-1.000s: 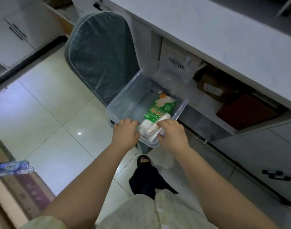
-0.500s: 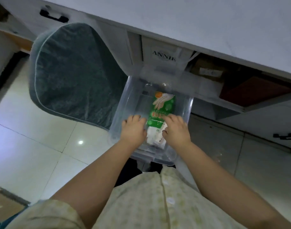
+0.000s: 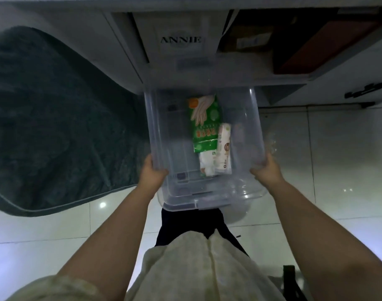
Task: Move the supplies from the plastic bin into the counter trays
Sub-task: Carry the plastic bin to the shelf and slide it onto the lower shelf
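Clear plastic bin [image 3: 159,135] (green packet [image 3: 205,124] inside), left hand [image 3: 152,172], right hand [image 3: 267,170] gripping

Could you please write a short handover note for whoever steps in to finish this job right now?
Left hand: gripping the left side of the clear plastic bin.
Right hand: gripping its right side; the bin is held over the floor in front of the cabinets.
Inside: a green glove packet and two white packets near the right.
Done: nothing unloaded that I can see.
Left: carry the bin to the counter trays, not in view, and transfer all packets.
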Available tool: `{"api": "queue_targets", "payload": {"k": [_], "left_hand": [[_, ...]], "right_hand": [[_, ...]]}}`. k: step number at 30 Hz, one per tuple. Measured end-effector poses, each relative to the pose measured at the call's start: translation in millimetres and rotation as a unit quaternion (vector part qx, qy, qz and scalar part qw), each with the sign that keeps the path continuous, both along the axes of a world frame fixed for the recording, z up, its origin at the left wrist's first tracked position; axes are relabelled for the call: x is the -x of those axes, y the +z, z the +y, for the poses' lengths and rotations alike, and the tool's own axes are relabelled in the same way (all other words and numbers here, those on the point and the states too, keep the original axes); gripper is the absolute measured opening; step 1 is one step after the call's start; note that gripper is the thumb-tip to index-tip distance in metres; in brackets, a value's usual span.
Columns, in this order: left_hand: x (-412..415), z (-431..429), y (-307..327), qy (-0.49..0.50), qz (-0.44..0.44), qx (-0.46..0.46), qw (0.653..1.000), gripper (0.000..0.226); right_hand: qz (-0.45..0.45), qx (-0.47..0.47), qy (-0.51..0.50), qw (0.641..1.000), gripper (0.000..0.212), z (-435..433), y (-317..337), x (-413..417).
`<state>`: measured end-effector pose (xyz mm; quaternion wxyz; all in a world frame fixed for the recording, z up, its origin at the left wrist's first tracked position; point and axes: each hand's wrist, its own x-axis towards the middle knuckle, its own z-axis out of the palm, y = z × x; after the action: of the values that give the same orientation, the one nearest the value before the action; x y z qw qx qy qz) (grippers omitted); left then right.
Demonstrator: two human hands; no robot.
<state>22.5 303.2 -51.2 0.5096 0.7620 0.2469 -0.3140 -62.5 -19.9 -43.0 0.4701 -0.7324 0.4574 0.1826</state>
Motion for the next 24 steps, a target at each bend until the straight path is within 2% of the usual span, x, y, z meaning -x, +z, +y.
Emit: {"api": "queue_targets", "payload": {"k": [1,3,9,13,18,21,24], "left_hand": [[2.8,1.4,-3.0,0.006,0.022,0.024,0.999,0.075],[6.2,2.6,-5.3,0.008,0.035,0.048,0.998,0.086],[-6.3,-14.7,24.0,-0.019,0.031,0.075,0.996,0.088],[-8.0,-56.8,64.5,-0.084,0.064,0.124,0.987,0.086],[-6.3,-172.3,114.3,-0.248,0.065,0.151,0.955,0.079],[4.5,-265.8,142.9,-0.316,0.061,0.190,0.927,0.074],[32.4,-360.4,166.6,-0.342,0.048,0.227,0.911,0.081]], "right_hand": [[0.000,-0.048,-0.067,0.997,0.066,0.8,-5.3,6.4],[0.003,-0.117,-0.128,0.985,0.065,1.9,-10.4,19.3],[-0.058,-0.159,-0.192,0.967,0.076,-18.9,12.9,40.7],[-0.115,-0.212,-0.280,0.929,0.085,-46.4,54.9,92.9],[-0.176,-0.214,-0.393,0.877,0.088,-96.2,105.8,182.8],[-0.246,-0.187,-0.474,0.825,0.076,-139.0,134.3,229.0],[-0.301,-0.151,-0.523,0.783,0.063,-189.8,159.8,270.4]]}}
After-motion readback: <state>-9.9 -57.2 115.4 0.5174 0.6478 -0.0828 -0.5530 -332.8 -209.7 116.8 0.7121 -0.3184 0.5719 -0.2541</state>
